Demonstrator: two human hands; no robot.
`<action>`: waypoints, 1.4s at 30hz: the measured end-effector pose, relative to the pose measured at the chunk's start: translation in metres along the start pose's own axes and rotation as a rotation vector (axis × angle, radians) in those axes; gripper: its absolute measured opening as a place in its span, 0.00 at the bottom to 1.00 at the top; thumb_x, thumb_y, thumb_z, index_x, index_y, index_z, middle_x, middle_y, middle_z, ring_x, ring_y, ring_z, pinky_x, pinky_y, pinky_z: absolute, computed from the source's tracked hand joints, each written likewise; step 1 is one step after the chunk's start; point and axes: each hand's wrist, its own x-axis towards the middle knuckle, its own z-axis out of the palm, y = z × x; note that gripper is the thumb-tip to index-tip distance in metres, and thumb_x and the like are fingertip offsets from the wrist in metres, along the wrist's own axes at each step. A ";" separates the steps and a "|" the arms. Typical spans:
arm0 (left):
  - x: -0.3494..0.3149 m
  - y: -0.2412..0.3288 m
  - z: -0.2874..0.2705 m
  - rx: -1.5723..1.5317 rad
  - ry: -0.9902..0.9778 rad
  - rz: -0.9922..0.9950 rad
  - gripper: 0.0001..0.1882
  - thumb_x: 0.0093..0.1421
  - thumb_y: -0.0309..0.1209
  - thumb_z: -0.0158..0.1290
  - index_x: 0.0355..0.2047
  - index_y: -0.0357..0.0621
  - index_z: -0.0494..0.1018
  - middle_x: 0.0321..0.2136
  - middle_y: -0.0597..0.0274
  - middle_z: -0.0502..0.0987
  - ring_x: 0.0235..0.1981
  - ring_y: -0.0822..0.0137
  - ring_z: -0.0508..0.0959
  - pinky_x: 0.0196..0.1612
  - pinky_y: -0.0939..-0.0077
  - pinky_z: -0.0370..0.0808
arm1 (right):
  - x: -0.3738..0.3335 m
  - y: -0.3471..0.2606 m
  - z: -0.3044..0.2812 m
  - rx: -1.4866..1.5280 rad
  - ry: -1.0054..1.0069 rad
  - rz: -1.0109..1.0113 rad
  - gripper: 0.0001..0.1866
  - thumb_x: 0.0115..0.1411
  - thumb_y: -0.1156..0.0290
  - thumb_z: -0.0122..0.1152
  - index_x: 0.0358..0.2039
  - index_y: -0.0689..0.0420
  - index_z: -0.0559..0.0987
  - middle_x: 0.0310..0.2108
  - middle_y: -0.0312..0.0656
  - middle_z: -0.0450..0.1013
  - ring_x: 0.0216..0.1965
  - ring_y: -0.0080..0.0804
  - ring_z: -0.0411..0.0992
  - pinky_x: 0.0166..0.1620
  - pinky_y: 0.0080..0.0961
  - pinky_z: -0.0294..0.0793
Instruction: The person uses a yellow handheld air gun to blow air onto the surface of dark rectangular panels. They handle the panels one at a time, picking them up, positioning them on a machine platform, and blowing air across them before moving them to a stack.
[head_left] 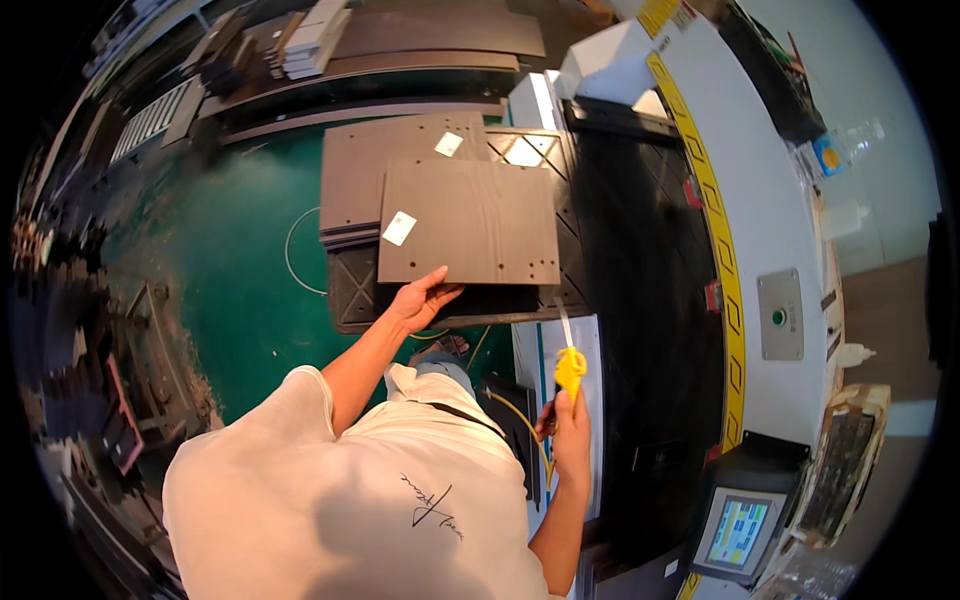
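A brown wood-grain panel [470,225] with drilled holes and a white label lies in front of me, on top of other panels. My left hand [425,300] grips its near edge, with the fingertips at the edge and part of the hand below it. In my right hand [567,425] is a yellow air blow gun [570,370]. Its thin nozzle points up toward the panel's near right corner. A yellow hose [520,412] runs by my right hand. Behind and left of the top panel lies a stack of similar panels [350,175] with another white label.
The panels rest on a black ribbed platform [350,300]. To the right runs a dark machine bed [640,330] edged with a yellow strip [728,290]. A control screen [740,530] stands at lower right. Stacked boards [430,35] lie at the back, over a green floor [240,270].
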 end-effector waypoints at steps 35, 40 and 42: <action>0.166 -0.164 0.203 1.723 -0.910 0.311 0.15 0.66 0.35 0.57 0.47 0.37 0.81 0.39 0.54 0.85 0.41 0.57 0.85 0.47 0.66 0.80 | 0.136 0.033 -0.049 0.081 0.791 0.008 0.22 0.75 0.52 0.52 0.56 0.56 0.74 0.24 0.32 0.68 0.22 0.19 0.66 0.25 0.22 0.64; 0.237 -0.205 0.210 1.978 -0.890 1.024 0.27 0.63 0.38 0.59 0.60 0.42 0.74 0.63 0.50 0.73 0.67 0.50 0.68 0.69 0.45 0.61 | 0.169 0.021 -0.060 -0.113 0.699 0.050 0.30 0.75 0.47 0.47 0.62 0.61 0.71 0.51 0.67 0.77 0.56 0.68 0.74 0.57 0.52 0.72; 0.252 -0.215 0.209 2.010 -0.903 1.051 0.29 0.62 0.38 0.59 0.63 0.44 0.70 0.67 0.51 0.68 0.69 0.49 0.65 0.72 0.39 0.55 | 0.165 0.005 -0.064 -0.165 0.657 0.061 0.30 0.75 0.47 0.47 0.62 0.61 0.71 0.52 0.68 0.76 0.57 0.69 0.72 0.58 0.52 0.72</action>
